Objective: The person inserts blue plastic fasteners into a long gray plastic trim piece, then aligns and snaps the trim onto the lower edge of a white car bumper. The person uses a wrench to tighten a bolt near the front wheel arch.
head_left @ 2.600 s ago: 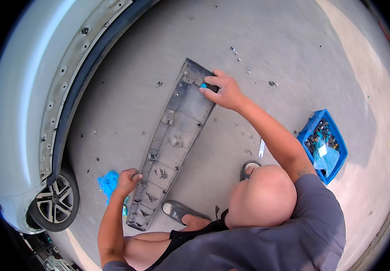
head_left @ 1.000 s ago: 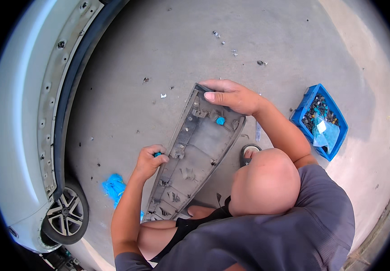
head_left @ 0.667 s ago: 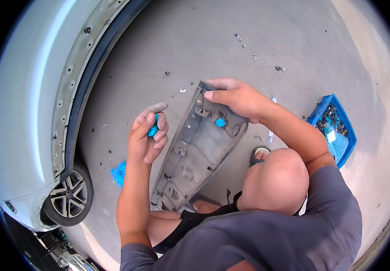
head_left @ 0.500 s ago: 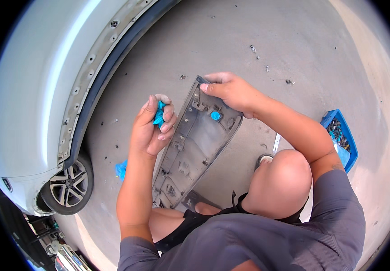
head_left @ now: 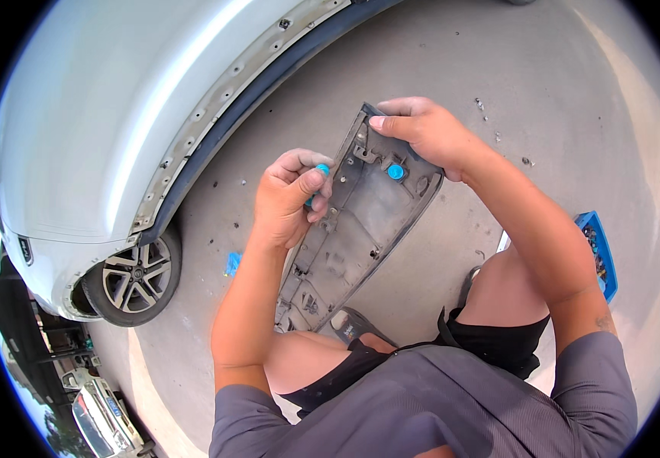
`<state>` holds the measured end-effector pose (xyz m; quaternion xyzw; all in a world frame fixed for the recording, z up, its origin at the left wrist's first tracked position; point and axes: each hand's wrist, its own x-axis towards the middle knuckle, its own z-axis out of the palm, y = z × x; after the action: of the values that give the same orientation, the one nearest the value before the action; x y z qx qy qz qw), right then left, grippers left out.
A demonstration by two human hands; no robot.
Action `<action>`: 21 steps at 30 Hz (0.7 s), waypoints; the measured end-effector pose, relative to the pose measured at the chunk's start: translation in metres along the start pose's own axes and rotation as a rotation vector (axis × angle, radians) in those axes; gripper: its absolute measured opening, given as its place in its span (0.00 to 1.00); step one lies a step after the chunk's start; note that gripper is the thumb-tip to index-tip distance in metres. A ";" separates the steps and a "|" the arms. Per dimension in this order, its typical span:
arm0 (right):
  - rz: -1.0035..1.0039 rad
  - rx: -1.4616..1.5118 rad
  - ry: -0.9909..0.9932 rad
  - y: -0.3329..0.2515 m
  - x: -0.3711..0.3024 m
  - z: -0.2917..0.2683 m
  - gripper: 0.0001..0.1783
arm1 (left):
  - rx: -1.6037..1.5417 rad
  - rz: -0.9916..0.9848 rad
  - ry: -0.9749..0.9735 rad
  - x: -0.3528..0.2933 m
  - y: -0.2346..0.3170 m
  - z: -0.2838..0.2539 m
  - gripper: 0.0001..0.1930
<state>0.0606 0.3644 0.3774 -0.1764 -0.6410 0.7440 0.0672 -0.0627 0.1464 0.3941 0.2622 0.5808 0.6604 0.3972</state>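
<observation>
My right hand (head_left: pixel 425 137) grips the far end of a long, dusty grey car trim panel (head_left: pixel 349 221), thumb on its inner face and fingers behind its edge. A blue plastic clip (head_left: pixel 396 172) sits on a bracket of the panel, close to that hand. My left hand (head_left: pixel 288 195) is closed beside the panel's left edge. It pinches a blue plastic clip (head_left: pixel 322 169) between thumb and forefinger. More blue shows lower between its curled fingers. The panel slants down toward my legs, tilted, its inner side with ribs and clip seats facing me.
A silver car body (head_left: pixel 116 114) with a bare, holed sill (head_left: pixel 215 107) curves along the left, above a wheel (head_left: pixel 135 278). Some blue plastic (head_left: pixel 233 264) lies on the floor near it. A blue bin (head_left: pixel 608 263) of small fasteners stands at the right. Debris (head_left: pixel 527 162) dots the concrete.
My left hand has turned over toward the panel and brought one blue clip up to its fingertips. The view has shifted, so car and panel appear farther right.
</observation>
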 end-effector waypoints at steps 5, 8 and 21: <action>-0.098 0.370 0.128 0.019 -0.029 0.012 0.27 | 0.991 0.714 -0.205 0.021 0.009 0.020 0.15; -0.080 0.420 -0.003 0.024 -0.037 0.006 0.25 | 1.240 0.742 -0.260 0.025 0.015 0.033 0.16; -0.136 0.315 0.061 0.030 -0.033 0.017 0.27 | 1.767 0.776 -0.506 0.052 0.057 0.052 0.17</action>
<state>0.0897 0.3330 0.3557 -0.1424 -0.5247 0.8232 0.1634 -0.0611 0.2179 0.4535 0.7683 0.6360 -0.0001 -0.0719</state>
